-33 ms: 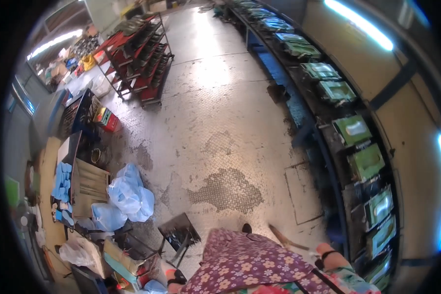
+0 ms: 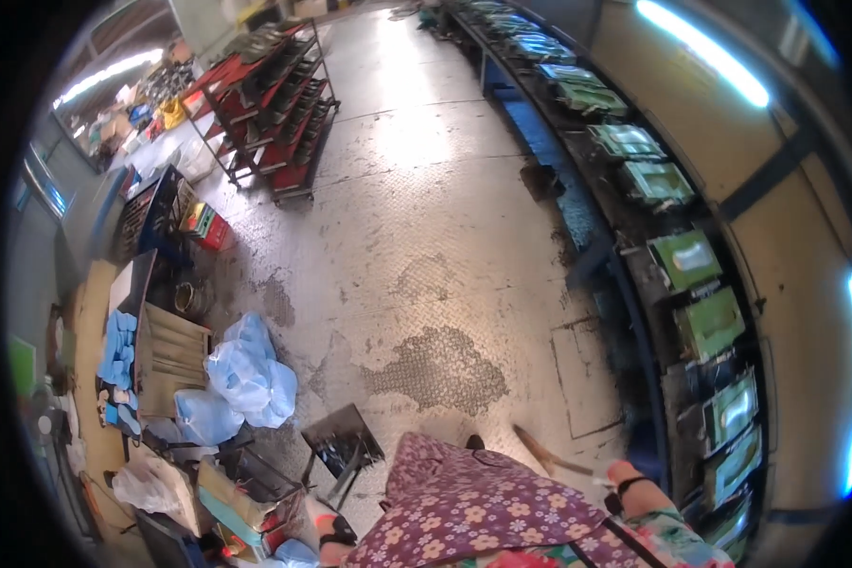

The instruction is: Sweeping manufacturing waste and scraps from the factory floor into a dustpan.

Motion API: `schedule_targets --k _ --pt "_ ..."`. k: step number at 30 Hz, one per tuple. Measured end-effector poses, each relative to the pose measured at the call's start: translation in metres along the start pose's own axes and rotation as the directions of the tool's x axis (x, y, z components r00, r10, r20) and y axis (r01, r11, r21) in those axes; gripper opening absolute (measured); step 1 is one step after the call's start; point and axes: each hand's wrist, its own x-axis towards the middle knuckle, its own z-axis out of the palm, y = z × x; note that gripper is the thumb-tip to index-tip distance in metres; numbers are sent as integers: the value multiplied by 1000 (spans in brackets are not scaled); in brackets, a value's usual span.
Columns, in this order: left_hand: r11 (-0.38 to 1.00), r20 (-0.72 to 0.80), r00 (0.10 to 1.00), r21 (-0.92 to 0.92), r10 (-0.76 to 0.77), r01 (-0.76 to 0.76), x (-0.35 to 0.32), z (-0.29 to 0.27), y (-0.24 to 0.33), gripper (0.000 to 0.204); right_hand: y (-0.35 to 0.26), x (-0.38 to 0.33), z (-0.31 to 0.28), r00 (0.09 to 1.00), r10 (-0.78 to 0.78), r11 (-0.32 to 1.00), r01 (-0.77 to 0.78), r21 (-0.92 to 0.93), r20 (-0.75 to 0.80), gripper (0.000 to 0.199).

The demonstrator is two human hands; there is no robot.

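My right hand [image 2: 623, 471], with a black band at the wrist, is at the lower right beside the long bench. A long, narrow brown tool with a pointed far end [image 2: 537, 449] reaches out from it over the floor; its exact kind is unclear. The fingers look closed round its near end, though they are small and blurred. At the lower left my left hand [image 2: 325, 519], also black-banded at the wrist, is close to a dark flat-topped stand [image 2: 343, 445]. Its fingers do not show clearly. A purple flowered apron [image 2: 483, 497] covers my front between the hands.
Green moulds with shiny tops [image 2: 711, 320] line the bench along the right. Blue plastic bags [image 2: 249, 374] and a wooden crate [image 2: 173, 360] stand left, with open boxes [image 2: 237, 506] nearer. A red shelved trolley [image 2: 298, 175] is farther off on the metal floor [image 2: 402, 227].
My right hand and the brown tool have moved slightly up and left in the picture. The bench appears shifted a little with the head's turn.
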Motion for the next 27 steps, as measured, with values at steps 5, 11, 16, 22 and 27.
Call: schedule_targets --k 5,11,16,22,27 --pt "1000 82 996 -6 -26 26 -32 226 82 32 -9 137 -224 963 258 869 -269 415 82 39" --pt "992 213 976 120 -53 27 13 422 162 35 -50 149 -458 939 334 847 -337 412 81 47" --pt "986 287 949 137 -132 96 23 555 219 27 -22 176 -517 971 235 875 -194 443 -38 44" --pt "578 548 836 696 -42 -427 15 765 324 16 -10 253 -650 826 478 701 -563 437 298 40" --pt "835 454 885 442 106 -327 -22 923 379 20 29 335 -849 850 375 778 -505 373 370 39"
